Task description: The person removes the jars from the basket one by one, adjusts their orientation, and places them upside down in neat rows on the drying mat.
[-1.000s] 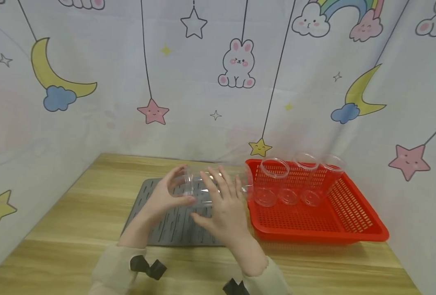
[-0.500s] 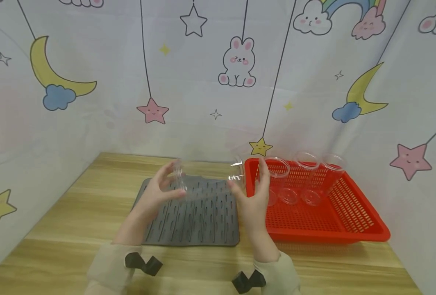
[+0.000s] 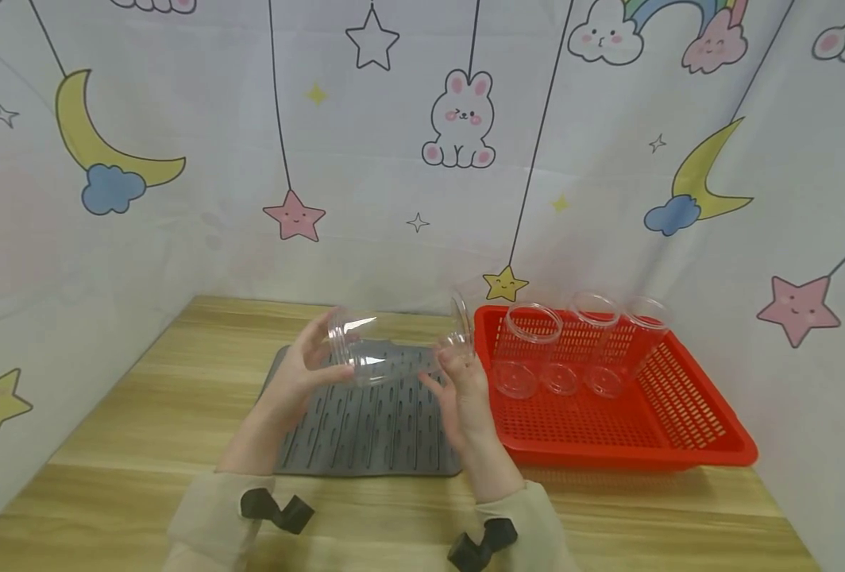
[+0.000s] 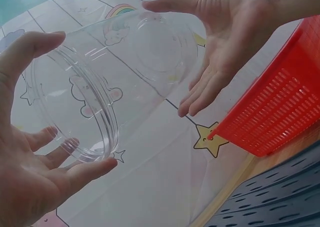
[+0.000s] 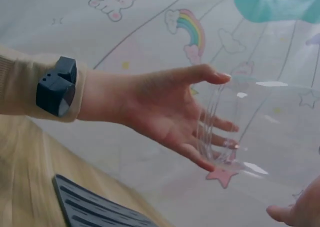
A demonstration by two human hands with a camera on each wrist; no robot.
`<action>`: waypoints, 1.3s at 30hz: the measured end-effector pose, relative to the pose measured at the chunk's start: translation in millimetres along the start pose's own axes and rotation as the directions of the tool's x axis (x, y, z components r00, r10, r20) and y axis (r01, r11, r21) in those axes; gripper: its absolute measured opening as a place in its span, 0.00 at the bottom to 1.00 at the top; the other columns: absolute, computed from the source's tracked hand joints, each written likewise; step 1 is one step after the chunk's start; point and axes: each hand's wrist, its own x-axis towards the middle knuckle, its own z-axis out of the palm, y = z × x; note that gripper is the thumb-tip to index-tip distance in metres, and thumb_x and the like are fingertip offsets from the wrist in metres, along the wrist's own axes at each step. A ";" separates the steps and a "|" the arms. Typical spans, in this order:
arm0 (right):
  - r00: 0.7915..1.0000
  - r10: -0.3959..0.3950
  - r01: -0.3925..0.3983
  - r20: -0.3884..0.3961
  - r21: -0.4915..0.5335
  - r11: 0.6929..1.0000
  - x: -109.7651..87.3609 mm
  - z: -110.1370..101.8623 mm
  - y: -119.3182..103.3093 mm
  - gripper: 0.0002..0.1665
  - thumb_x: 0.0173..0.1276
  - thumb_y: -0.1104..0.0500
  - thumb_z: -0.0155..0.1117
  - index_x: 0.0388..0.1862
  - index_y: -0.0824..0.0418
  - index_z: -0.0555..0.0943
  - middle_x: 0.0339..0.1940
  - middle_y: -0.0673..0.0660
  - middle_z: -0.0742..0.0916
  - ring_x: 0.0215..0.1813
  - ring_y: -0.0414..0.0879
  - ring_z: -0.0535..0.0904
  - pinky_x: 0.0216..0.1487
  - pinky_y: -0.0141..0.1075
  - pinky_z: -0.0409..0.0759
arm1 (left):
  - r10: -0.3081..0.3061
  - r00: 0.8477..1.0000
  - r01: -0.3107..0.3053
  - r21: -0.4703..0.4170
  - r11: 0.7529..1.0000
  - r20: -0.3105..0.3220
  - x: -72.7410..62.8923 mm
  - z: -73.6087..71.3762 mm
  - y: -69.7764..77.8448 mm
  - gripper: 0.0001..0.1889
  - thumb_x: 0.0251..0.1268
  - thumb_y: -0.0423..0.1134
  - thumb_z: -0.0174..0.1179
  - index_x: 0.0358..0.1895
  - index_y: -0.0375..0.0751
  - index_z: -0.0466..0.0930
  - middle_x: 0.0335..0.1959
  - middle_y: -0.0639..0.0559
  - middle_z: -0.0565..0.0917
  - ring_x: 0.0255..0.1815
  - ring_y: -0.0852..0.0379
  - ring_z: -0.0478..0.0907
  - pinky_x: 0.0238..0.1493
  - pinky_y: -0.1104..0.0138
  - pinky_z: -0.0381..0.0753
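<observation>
A clear plastic jar point(image 3: 394, 342) is held sideways above the grey ridged mat point(image 3: 380, 437). My left hand point(image 3: 297, 369) grips its ringed end, thumb on one side and fingers on the other. In the left wrist view that left hand point(image 4: 37, 152) spans the threaded rim. At the jar's other end is my right hand point(image 3: 468, 397), thumb close to the wall. The left wrist view shows the right hand point(image 4: 230, 42) with fairly straight, spread fingers beside the base; whether they touch it I cannot tell. In the right wrist view my left hand point(image 5: 165, 107) spans the rim.
A red perforated basket point(image 3: 608, 454) stands right of the mat on the wooden table point(image 3: 129, 413). Several clear jars stand upright inside it, along its back left, one being the front jar point(image 3: 530, 349). A printed white cloth point(image 3: 365, 262) hangs behind and at both sides.
My right hand went from over the jar's side to its right end, then turned lower and inward. The jar moved slightly left and up, staying in my left hand.
</observation>
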 end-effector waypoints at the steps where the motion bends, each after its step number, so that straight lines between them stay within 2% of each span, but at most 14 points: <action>1: 1.000 0.005 -0.005 0.014 0.013 1.000 0.1 -0.1 2.4 0.58 0.59 0.48 0.69 0.77 0.65 0.46 0.76 0.68 0.57 0.78 0.64 0.53 0.73 0.62 0.57 | 0.003 1.000 -0.003 -0.005 1.000 0.004 0.2 0.0 -0.1 0.46 0.59 0.31 0.61 0.78 0.42 0.44 0.77 0.38 0.55 0.77 0.38 0.52 0.72 0.35 0.48; 5: 0.999 0.008 -0.012 0.042 0.081 0.997 -0.6 1.8 7.3 0.61 0.59 0.46 0.71 0.77 0.64 0.44 0.77 0.66 0.58 0.78 0.64 0.53 0.74 0.58 0.60 | 0.010 1.000 -0.009 -0.014 1.000 0.016 1.4 0.1 -1.7 0.47 0.59 0.31 0.61 0.79 0.42 0.43 0.79 0.41 0.51 0.77 0.37 0.51 0.73 0.38 0.52; 9: 0.999 0.010 -0.017 0.049 0.146 0.989 -1.6 4.8 6.8 0.59 0.60 0.47 0.71 0.78 0.62 0.45 0.76 0.64 0.62 0.77 0.62 0.57 0.72 0.55 0.65 | 0.028 0.999 -0.028 -0.023 0.999 0.033 2.6 -0.2 -3.8 0.46 0.59 0.29 0.60 0.78 0.41 0.43 0.78 0.41 0.54 0.77 0.37 0.53 0.72 0.44 0.58; 13: 0.999 0.006 -0.014 0.048 0.170 0.985 -1.6 7.5 5.1 0.57 0.60 0.49 0.70 0.77 0.62 0.46 0.76 0.64 0.62 0.77 0.61 0.57 0.74 0.58 0.60 | 0.056 0.997 -0.054 -0.049 0.997 0.048 4.3 -1.4 -5.5 0.46 0.58 0.29 0.61 0.78 0.41 0.45 0.75 0.42 0.58 0.75 0.37 0.56 0.66 0.60 0.72; 15: 0.999 0.003 -0.011 0.049 0.171 0.985 -0.8 9.7 4.4 0.57 0.60 0.50 0.70 0.77 0.62 0.45 0.76 0.63 0.62 0.78 0.61 0.56 0.75 0.59 0.57 | 0.070 0.996 -0.067 -0.058 0.996 0.057 4.5 -3.0 -6.3 0.46 0.59 0.30 0.62 0.78 0.41 0.45 0.75 0.42 0.58 0.75 0.37 0.55 0.64 0.64 0.73; 18: 0.998 -0.011 0.001 0.056 0.165 0.986 2.9 15.1 3.5 0.54 0.60 0.53 0.67 0.77 0.61 0.46 0.75 0.63 0.62 0.77 0.61 0.55 0.74 0.61 0.58 | 0.094 0.994 -0.090 -0.062 0.994 0.064 3.5 -7.2 -6.9 0.46 0.59 0.31 0.62 0.78 0.40 0.44 0.77 0.40 0.54 0.77 0.35 0.50 0.70 0.54 0.66; 21: 0.998 -0.029 0.019 0.062 0.154 0.988 8.8 22.3 3.0 0.49 0.61 0.56 0.65 0.75 0.61 0.50 0.73 0.62 0.63 0.77 0.61 0.56 0.73 0.61 0.61 | 0.112 0.992 -0.108 -0.060 0.992 0.059 1.6 -12.8 -6.2 0.47 0.61 0.31 0.61 0.79 0.40 0.40 0.79 0.39 0.47 0.79 0.35 0.43 0.73 0.39 0.52; 23: 0.997 -0.049 0.039 0.064 0.140 0.989 13.2 26.8 3.0 0.47 0.60 0.57 0.63 0.75 0.60 0.53 0.74 0.64 0.63 0.76 0.61 0.57 0.73 0.61 0.61 | 0.112 0.993 -0.109 -0.065 0.992 0.045 0.2 -16.5 -5.1 0.48 0.61 0.30 0.60 0.79 0.41 0.38 0.80 0.39 0.43 0.79 0.35 0.40 0.73 0.34 0.45; 28: 0.996 -0.073 0.066 0.058 0.106 0.992 23.0 37.3 4.9 0.49 0.58 0.59 0.62 0.76 0.61 0.52 0.76 0.64 0.63 0.76 0.61 0.58 0.73 0.60 0.60 | 0.090 0.995 -0.092 -0.082 0.992 -0.030 -3.9 -25.7 -1.4 0.48 0.61 0.26 0.56 0.79 0.46 0.37 0.81 0.42 0.39 0.80 0.39 0.37 0.74 0.36 0.40; 31: 0.995 -0.082 0.076 0.063 0.089 0.993 28.9 41.8 7.7 0.51 0.57 0.59 0.67 0.76 0.61 0.53 0.76 0.64 0.64 0.77 0.60 0.59 0.74 0.58 0.61 | 0.107 0.991 -0.115 -0.107 0.988 -0.082 -6.2 -30.8 1.5 0.45 0.62 0.24 0.53 0.79 0.47 0.38 0.81 0.44 0.39 0.81 0.42 0.35 0.75 0.38 0.38; 34: 0.992 -0.104 0.101 0.072 0.047 0.994 33.6 45.0 11.8 0.58 0.53 0.54 0.78 0.76 0.59 0.55 0.75 0.62 0.66 0.77 0.57 0.60 0.75 0.57 0.60 | 0.137 0.981 -0.154 -0.119 0.981 -0.140 -8.4 -35.7 4.7 0.43 0.64 0.24 0.51 0.79 0.46 0.40 0.81 0.46 0.43 0.81 0.43 0.36 0.77 0.41 0.43; 36: 0.989 -0.129 0.130 0.073 -0.015 0.991 35.5 47.0 15.3 0.61 0.47 0.51 0.82 0.76 0.59 0.57 0.75 0.61 0.68 0.76 0.55 0.61 0.75 0.56 0.59 | 0.153 0.972 -0.179 -0.136 0.974 -0.180 -10.4 -38.4 6.8 0.42 0.65 0.24 0.51 0.79 0.46 0.42 0.81 0.47 0.45 0.81 0.43 0.39 0.78 0.44 0.44; 38: 0.985 -0.151 0.158 0.079 -0.087 0.984 37.1 49.5 19.3 0.62 0.45 0.53 0.83 0.75 0.58 0.57 0.74 0.59 0.69 0.75 0.53 0.62 0.74 0.53 0.62 | 0.168 0.958 -0.202 -0.129 0.971 -0.232 -12.0 -40.9 8.5 0.41 0.65 0.23 0.52 0.78 0.44 0.44 0.80 0.47 0.48 0.80 0.44 0.43 0.78 0.50 0.51; 39: 0.982 -0.169 0.179 0.085 -0.132 0.975 38.4 50.8 22.3 0.61 0.46 0.54 0.83 0.75 0.59 0.57 0.73 0.58 0.70 0.75 0.52 0.63 0.73 0.53 0.63 | 0.173 0.952 -0.209 -0.125 0.970 -0.254 -12.8 -42.2 9.4 0.41 0.65 0.23 0.52 0.78 0.44 0.44 0.80 0.48 0.49 0.80 0.45 0.44 0.78 0.51 0.51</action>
